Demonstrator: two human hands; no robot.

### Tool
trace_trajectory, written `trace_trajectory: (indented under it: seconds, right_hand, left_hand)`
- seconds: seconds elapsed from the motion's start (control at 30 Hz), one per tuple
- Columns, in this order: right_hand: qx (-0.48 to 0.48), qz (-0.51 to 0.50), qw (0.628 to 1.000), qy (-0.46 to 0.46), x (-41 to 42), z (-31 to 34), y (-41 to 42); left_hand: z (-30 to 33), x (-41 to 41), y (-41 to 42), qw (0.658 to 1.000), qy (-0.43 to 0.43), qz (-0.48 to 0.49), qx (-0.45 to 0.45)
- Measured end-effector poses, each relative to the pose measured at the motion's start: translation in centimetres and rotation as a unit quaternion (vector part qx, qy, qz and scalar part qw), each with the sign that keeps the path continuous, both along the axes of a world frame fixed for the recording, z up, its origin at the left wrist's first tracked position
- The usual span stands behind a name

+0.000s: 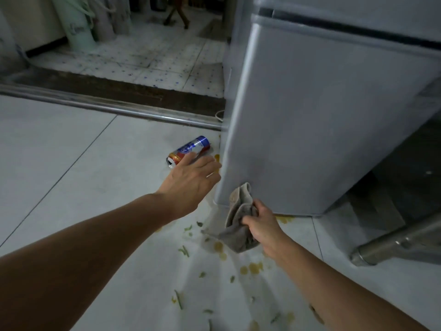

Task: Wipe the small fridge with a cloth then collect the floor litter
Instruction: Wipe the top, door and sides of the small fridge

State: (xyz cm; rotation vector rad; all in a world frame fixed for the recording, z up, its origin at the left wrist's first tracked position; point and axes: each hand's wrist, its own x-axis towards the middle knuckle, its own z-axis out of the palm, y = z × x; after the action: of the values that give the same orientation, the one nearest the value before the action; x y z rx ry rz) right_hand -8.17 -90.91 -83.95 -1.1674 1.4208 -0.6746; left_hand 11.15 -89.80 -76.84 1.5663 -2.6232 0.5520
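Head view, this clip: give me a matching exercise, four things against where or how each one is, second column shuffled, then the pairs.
Things:
1. drink can
2. grey cloth
3. left hand
4. green scraps

States:
A. gripped by the right hand near the small fridge's lower corner
B. scattered on the floor tiles among yellow stains
C. lying on its side beside the fridge
D. fingers extended, reaching toward the can

Pairs: 1-C, 2-A, 3-D, 4-B

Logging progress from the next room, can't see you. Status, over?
Left hand open, reaching over the drink can lying by the fridge. Right hand gripping the grey cloth. Green scraps and yellow spots on floor.
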Motion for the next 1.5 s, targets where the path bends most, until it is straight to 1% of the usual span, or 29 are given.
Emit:
trace_trajectory:
  seconds: [0.07,0.17,0.37,0.5,0.63,0.73,0.83,0.9,1.03,1.13,1.2,1.23,1.33,1.4,1.5]
  right_hand:
    - [-0.064,-0.018,0.997,0.027,-2.6,1.7,0.3]
    - [-0.144,-0.067,0.986,0.043,-6.5,5.1,0.4]
    - [-0.227,-0.133,0.965,0.007,-11.3,11.9,0.4]
    - [-0.313,-0.169,0.935,-0.009,-13.0,16.5,0.7]
    - [-0.383,-0.209,0.900,0.007,-14.7,21.5,0.6]
    - [-0.423,-0.270,0.865,0.019,-15.5,25.4,-0.2]
    - [-0.461,-0.334,0.822,0.009,-16.0,29.5,-1.2]
    - [-0.488,-0.358,0.796,0.005,-16.5,32.2,-2.1]
    - [-0.500,-0.393,0.772,0.010,-17.7,36.7,-4.2]
    - [-0.509,-0.407,0.758,-0.014,-18.4,39.4,-5.8]
    - [-0.516,-0.400,0.757,-0.015,-18.7,41.0,-7.2]
    - [-0.509,-0.395,0.765,0.000,-18.9,41.5,-7.8]
    - [-0.465,-0.359,0.808,0.050,-19.2,42.2,-9.9]
    - [-0.449,-0.334,0.827,0.062,-19.3,42.2,-10.8]
    - [-0.439,-0.329,0.830,0.096,-19.4,42.6,-12.0]
  left_hand:
    - [1.6,-1.1,0.1,1.000,0.027,-0.004,-0.014]
    - [4.6,-3.7,-0.1,0.996,0.064,-0.032,-0.045]
    - [10.6,-10.4,-0.8,0.989,0.096,-0.060,-0.093]
    - [14.3,-13.8,-1.1,0.980,0.122,-0.072,-0.143]
    - [18.9,-16.2,-1.3,0.962,0.152,-0.099,-0.204]
    - [22.2,-17.6,-1.5,0.955,0.147,-0.110,-0.233]
    - [25.2,-18.7,-1.9,0.954,0.138,-0.101,-0.247]
    - [26.9,-19.4,-2.2,0.955,0.129,-0.091,-0.252]
    - [30.1,-20.6,-3.4,0.952,0.110,-0.081,-0.273]
    - [32.2,-21.7,-4.4,0.948,0.086,-0.083,-0.294]
    - [33.5,-22.7,-5.3,0.946,0.082,-0.085,-0.303]
    - [34.0,-23.2,-5.8,0.945,0.083,-0.083,-0.305]
    - [35.6,-24.1,-7.4,0.943,0.080,-0.064,-0.316]
    - [36.5,-24.3,-8.4,0.945,0.088,-0.045,-0.310]
    - [36.6,-24.2,-9.5,0.948,0.087,-0.025,-0.304]
